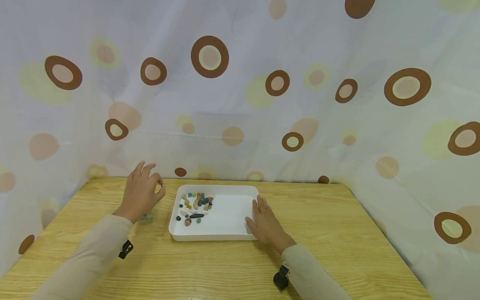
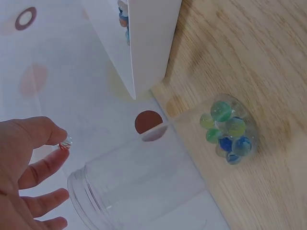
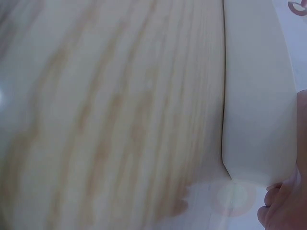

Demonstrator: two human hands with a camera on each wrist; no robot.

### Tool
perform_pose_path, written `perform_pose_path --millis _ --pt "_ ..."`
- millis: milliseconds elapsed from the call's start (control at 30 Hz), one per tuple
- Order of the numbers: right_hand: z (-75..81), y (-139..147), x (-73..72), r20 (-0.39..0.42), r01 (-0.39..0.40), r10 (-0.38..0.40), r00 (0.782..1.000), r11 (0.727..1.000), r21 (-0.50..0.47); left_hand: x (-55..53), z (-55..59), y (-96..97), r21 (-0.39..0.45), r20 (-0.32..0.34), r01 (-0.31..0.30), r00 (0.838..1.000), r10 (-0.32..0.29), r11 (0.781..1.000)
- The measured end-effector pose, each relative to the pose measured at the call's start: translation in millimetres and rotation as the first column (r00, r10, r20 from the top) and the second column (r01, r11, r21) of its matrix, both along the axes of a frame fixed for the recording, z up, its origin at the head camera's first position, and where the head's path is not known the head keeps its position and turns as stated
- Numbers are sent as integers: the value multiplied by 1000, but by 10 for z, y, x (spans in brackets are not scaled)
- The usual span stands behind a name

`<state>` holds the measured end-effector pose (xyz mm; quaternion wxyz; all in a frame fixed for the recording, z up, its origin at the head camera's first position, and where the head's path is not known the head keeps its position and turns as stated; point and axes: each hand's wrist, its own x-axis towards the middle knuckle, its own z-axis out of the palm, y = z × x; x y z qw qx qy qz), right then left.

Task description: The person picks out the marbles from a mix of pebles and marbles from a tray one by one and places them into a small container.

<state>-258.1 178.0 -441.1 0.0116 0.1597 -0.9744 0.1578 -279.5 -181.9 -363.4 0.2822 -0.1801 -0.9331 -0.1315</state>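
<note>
My left hand (image 1: 139, 193) is raised left of the white tray (image 1: 232, 237). Between thumb and index finger it pinches a small clear marble (image 2: 66, 143) with a reddish swirl; the other fingers are spread. Just beside those fingertips, in the left wrist view, is the uncapped mouth of a clear jar (image 2: 144, 175). Several green, blue and yellowish marbles (image 2: 229, 128) lie at its bottom. In the head view the left hand and wrist hide most of the jar. My right hand (image 1: 267, 221) rests at the tray's right rim, its fingers extended along it.
Several small pebbles and coloured beads (image 1: 196, 204), with one long dark stone (image 1: 196, 216), lie in the tray's left part. The wooden table (image 1: 330, 233) meets a dotted cloth (image 1: 240, 104) hanging behind it and along both sides.
</note>
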Motion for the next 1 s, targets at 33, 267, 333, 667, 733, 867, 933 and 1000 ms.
perform_pose_path --millis 33,267,333,667,733,867,933,1000 --pt "-2 -2 0 0 0 0 1000 1000 -1 12 1 -28 4 4 -6 1000 6 1000" --pt "-21 -10 1 0 -8 8 1000 1000 -6 82 -14 -208 43 20 -42 999 41 998" --pt "-27 -7 -1 -2 -11 11 1000 1000 2 93 -18 -237 52 11 -50 999 50 997" --pt "-10 -16 -15 -3 -5 5 1000 1000 15 88 -4 -216 -2 8 -32 999 32 999" --pt "2 -23 -5 -1 -6 6 1000 1000 10 67 4 -192 -60 40 -27 999 30 998" --pt "15 -25 1 11 -11 11 1000 1000 11 -11 3 -112 -219 74 -33 996 51 975" --pt "6 -18 -6 9 -8 8 1000 1000 21 -59 -18 -41 -326 76 -26 996 53 945" --pt "-5 -15 -19 5 -3 2 1000 999 33 -117 -65 40 -456 84 -23 994 69 889"
